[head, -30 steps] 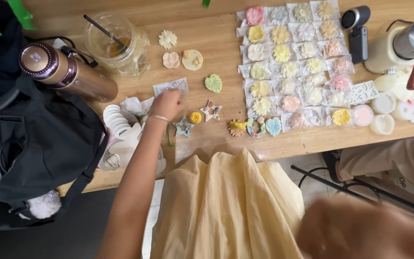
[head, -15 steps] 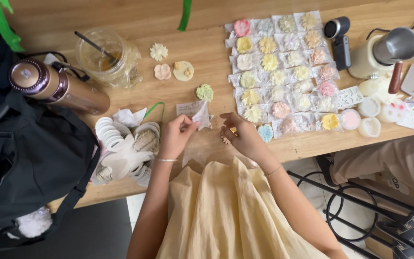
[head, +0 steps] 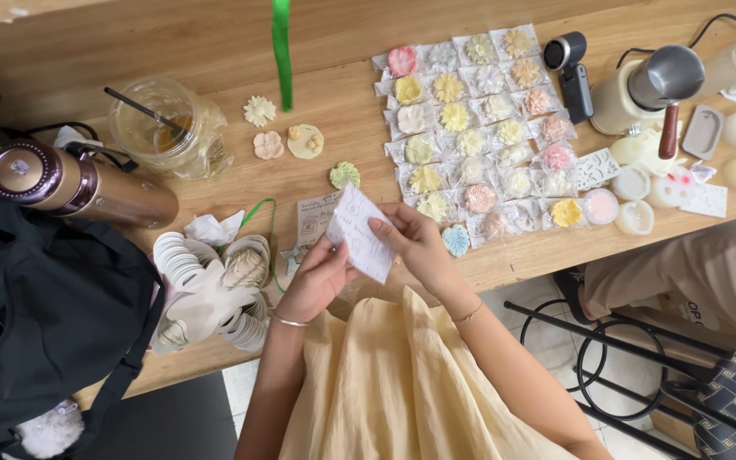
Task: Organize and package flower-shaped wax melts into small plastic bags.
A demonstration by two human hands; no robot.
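Fingers (head: 344, 252) of both hands pinching small clear packet (head: 359, 234), above table edge (head: 521, 266)

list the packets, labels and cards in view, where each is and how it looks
Small white printed card: held by both hands at the table's front edge.
Second printed white card: flat on the wooden table, just behind the held one.
Clear packets of pastel flower shapes: grid of rows right of centre.
White patterned card: far right, by the round white pieces.

Wooden table (head: 215, 51) with wrapped flower casts (head: 479, 136)
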